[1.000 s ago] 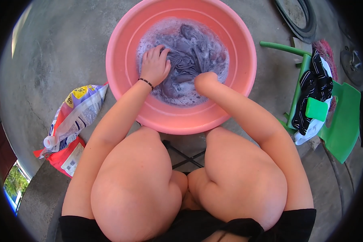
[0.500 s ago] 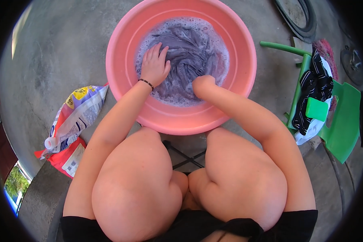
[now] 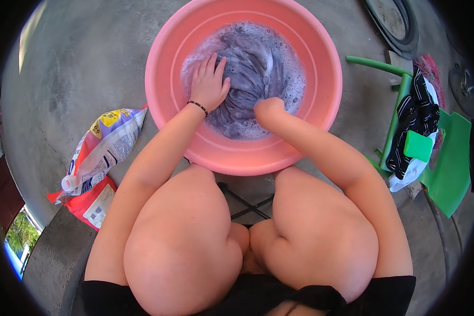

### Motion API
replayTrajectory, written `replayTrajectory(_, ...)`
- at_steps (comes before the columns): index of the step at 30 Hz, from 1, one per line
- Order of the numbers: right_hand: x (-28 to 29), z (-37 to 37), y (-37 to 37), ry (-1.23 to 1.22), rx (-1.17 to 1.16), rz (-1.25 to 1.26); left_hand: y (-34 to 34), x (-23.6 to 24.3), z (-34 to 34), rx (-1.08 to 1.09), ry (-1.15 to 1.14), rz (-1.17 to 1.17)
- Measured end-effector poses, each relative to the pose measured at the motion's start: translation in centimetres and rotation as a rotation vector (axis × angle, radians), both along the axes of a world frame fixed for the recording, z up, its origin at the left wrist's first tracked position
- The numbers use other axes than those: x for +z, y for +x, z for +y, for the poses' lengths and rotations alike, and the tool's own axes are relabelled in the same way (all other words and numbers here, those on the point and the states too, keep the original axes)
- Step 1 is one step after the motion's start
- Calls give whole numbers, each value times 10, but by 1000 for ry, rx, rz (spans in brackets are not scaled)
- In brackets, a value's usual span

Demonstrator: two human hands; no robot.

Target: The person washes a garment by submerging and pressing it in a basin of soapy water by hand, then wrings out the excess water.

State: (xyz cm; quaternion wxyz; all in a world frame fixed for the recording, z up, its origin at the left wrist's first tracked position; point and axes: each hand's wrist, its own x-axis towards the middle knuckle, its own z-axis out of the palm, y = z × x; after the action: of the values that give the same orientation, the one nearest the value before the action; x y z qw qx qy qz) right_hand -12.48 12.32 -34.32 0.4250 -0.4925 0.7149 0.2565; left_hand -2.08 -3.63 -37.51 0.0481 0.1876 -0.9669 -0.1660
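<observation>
Head view shows the left hand point(image 3: 209, 84) with fingers spread flat on the grey cloth point(image 3: 247, 79) in soapy water at the pink basin's point(image 3: 166, 113) middle, while the right hand point(image 3: 268, 108) is sunk in it, its fingers hidden.

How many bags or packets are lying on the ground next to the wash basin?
2. A purple, yellow and white bag lies on the concrete left of the pink basin; a red packet lies partly under it. Others may be hidden beneath.
</observation>
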Motion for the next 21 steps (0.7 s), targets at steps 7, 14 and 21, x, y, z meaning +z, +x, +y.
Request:
replayTrajectory(7, 20, -28, 5, -378, 66, -202, 7, -4, -3, -20, 28, 0)
replayTrajectory(14, -7, -26, -117, -192, -93, 264, -1, -1, 1, -14, 9, 12)
replayTrajectory(21, -12, 17, 5, 210, 97, -201, -1, 1, -2, -17, -7, 49)
